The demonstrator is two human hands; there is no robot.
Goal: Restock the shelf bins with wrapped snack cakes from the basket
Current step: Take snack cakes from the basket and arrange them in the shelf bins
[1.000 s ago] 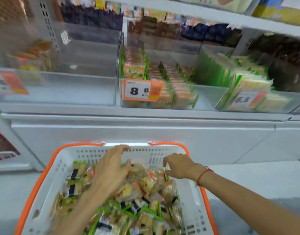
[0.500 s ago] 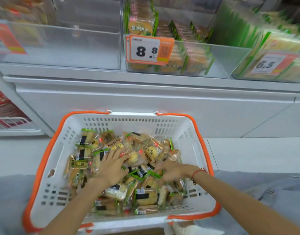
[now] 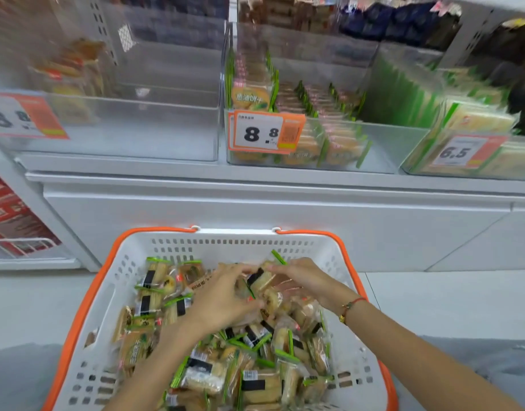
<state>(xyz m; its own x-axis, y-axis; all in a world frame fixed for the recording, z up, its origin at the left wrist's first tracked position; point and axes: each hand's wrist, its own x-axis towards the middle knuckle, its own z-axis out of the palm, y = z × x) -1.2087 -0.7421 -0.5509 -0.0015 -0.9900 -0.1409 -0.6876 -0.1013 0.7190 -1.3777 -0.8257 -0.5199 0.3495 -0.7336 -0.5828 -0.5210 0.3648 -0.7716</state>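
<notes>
A white basket with an orange rim (image 3: 225, 243) sits low in front of me, heaped with several wrapped snack cakes (image 3: 208, 372) in clear packs with green edges. My left hand (image 3: 222, 295) and my right hand (image 3: 302, 277) meet over the far middle of the pile. Both curl their fingers around a small bunch of wrapped cakes (image 3: 259, 281) held between them, just above the heap. Above the basket, a clear shelf bin (image 3: 300, 155) with an 8.8 price tag holds rows of packs. The clear bin to its left (image 3: 131, 134) shows only a few packs at its far left.
A white shelf ledge (image 3: 255, 179) runs under the bins. A third bin (image 3: 468, 155) at the right, tagged 6.5, holds green-edged packs. A red-stocked wire rack (image 3: 15, 229) stands at the lower left. Higher shelves carry dark packets.
Both hands have drawn together toward the far side of the basket and lifted a bunch of cakes off the pile. The view has tilted up toward the shelf.
</notes>
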